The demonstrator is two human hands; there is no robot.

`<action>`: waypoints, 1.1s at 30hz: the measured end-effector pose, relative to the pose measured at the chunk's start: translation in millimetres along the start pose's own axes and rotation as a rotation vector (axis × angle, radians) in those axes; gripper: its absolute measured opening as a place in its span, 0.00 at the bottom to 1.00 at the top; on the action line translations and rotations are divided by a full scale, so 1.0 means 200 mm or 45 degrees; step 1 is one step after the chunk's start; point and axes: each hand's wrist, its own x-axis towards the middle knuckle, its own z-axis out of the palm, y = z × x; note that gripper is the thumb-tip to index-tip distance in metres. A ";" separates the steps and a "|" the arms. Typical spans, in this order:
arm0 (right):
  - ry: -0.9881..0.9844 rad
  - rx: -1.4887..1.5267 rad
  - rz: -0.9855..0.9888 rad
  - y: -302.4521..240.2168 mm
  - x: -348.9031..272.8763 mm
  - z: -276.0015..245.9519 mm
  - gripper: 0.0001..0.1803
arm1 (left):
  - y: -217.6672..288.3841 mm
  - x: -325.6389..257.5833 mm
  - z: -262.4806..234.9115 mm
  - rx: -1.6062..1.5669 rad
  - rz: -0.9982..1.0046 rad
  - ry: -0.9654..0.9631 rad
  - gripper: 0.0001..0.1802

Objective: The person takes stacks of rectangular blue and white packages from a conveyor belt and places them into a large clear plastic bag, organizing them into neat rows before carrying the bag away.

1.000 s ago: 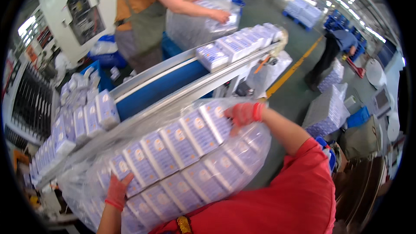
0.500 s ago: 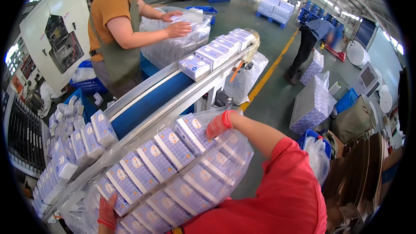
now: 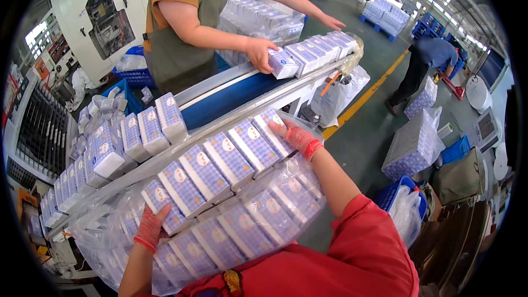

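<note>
I hold a large clear plastic bag (image 3: 275,214) filled with rows of blue-and-white boxes against my chest. My left hand (image 3: 149,227), in a red fingerless glove, presses flat on the boxes at the bag's lower left end. At the upper right end my right hand (image 3: 297,136), gloved the same, lies over the top row of boxes (image 3: 220,162). Both hands clamp that row between them. The bag lies next to the conveyor belt (image 3: 242,96).
Across the belt a person in an orange shirt and green apron pushes a row of boxes (image 3: 316,52) with one hand (image 3: 259,53). More boxes (image 3: 148,129) stand on the belt at left. Wrapped bales (image 3: 410,146), a blue crate (image 3: 399,190) and another worker (image 3: 426,60) are at right.
My view has swung; the person across the belt now has a hand on the row of boxes on the conveyor. My hands stay at the two ends of the top row.
</note>
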 end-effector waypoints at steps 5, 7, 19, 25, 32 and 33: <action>-0.117 -0.639 0.031 0.00 -0.12 -0.12 0.36 | 0.02 0.06 -0.01 0.186 0.096 -0.153 0.37; -0.126 -0.995 0.061 -0.06 -0.15 -0.16 0.28 | -0.03 0.06 -0.06 0.322 0.195 -0.176 0.38; 0.396 -1.395 -0.241 -0.33 0.40 -0.03 0.19 | 0.09 -0.16 -0.09 1.879 -0.098 -0.263 0.42; 1.112 -1.290 -1.291 -0.54 -0.09 0.06 0.10 | 0.12 -0.52 -0.02 1.918 0.573 0.154 0.24; -0.918 -0.779 -1.735 -0.67 -0.47 0.66 0.13 | 0.09 -1.08 -0.39 1.202 -0.009 -0.241 0.18; -0.814 -1.255 -1.882 -0.74 -0.55 0.83 0.15 | 0.03 -1.10 -0.43 1.060 -0.339 -0.186 0.19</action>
